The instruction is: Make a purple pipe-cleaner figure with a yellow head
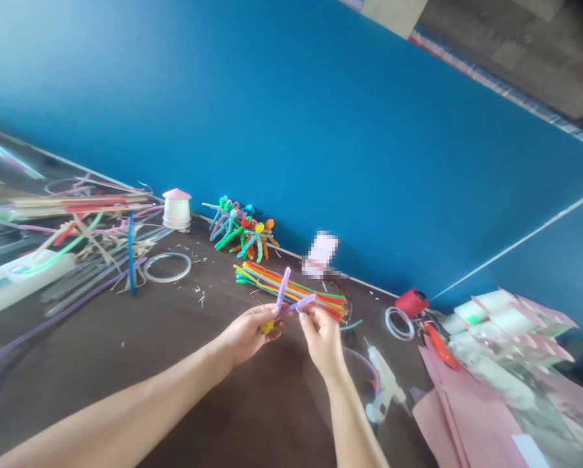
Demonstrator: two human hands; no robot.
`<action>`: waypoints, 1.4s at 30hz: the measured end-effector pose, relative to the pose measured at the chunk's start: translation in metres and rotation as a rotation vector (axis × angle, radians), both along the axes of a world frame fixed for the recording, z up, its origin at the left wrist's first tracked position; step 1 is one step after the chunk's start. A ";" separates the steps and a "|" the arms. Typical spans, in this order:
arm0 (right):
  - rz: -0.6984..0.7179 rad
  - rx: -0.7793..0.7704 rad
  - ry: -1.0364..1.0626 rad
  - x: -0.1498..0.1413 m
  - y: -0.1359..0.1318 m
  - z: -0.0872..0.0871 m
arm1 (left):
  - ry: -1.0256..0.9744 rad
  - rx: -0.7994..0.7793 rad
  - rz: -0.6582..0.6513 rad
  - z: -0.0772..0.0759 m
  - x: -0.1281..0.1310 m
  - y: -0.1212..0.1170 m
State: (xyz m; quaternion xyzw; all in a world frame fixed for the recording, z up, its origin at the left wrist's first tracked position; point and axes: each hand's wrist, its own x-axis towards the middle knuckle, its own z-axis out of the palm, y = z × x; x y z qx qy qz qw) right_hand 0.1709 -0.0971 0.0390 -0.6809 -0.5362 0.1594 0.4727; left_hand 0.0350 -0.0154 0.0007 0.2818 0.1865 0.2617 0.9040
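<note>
The left hand [248, 335] and right hand [323, 341] are raised together above the middle of the dark brown worktop [101, 390], both with fingers closed in a pinch on fuzzy lavender pipe cleaners [283, 287]. One length stands up from between the hands and another runs across toward the right fingertips, so the two seem to cross, though the fingers hide the exact join. A small yellow fuzzy piece [266, 327] shows at the left hand's fingers; what it is cannot be told. Just beyond the hands, a loose bundle of multicoloured pipe cleaners [291, 292] lies on the worktop, and past it, against the far edge, stands a cluster of finished pipe-cleaner figures [237, 227] beside a blurred pink object [319, 253]. Nearest the right hand, a white hot glue gun [381, 383] lies toward the right, with a red spool [412, 303], a clear ring [399, 323] and red-handled scissors [440, 344] beyond it. Pink paper sheets [466, 422] cover the right corner. Toward the left end are another clear ring [167, 267], a white pink-topped cup [177, 209] and a heap of strips and sticks [81, 221]. A blue wall [296, 130] rises behind the far edge.
</note>
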 end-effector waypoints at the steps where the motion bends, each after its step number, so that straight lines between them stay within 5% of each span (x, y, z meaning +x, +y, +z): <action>1: 0.013 -0.008 0.048 0.000 0.000 0.000 | -0.001 0.010 -0.008 0.000 0.000 -0.001; 11: 0.067 -0.030 0.492 0.001 -0.003 -0.006 | -0.006 0.169 -0.131 0.010 -0.009 -0.002; 14: 0.083 -0.009 0.606 0.002 -0.003 -0.010 | 0.085 0.246 -0.014 0.014 -0.011 0.003; 19: -0.011 -0.025 0.588 0.000 -0.002 -0.011 | 0.361 0.604 0.446 0.015 -0.007 0.007; 24: -0.046 -0.015 0.466 -0.002 -0.003 -0.011 | 0.465 0.940 0.403 0.009 -0.006 0.000; 30: -0.078 0.043 0.489 -0.006 -0.002 -0.013 | 0.474 0.883 0.540 0.008 -0.007 -0.008; 37: 0.029 0.096 0.567 -0.015 -0.003 -0.017 | 0.248 0.320 0.205 0.013 -0.002 -0.008; 42: 0.032 0.073 0.489 -0.017 -0.003 -0.020 | 0.090 0.176 0.022 0.018 -0.008 -0.005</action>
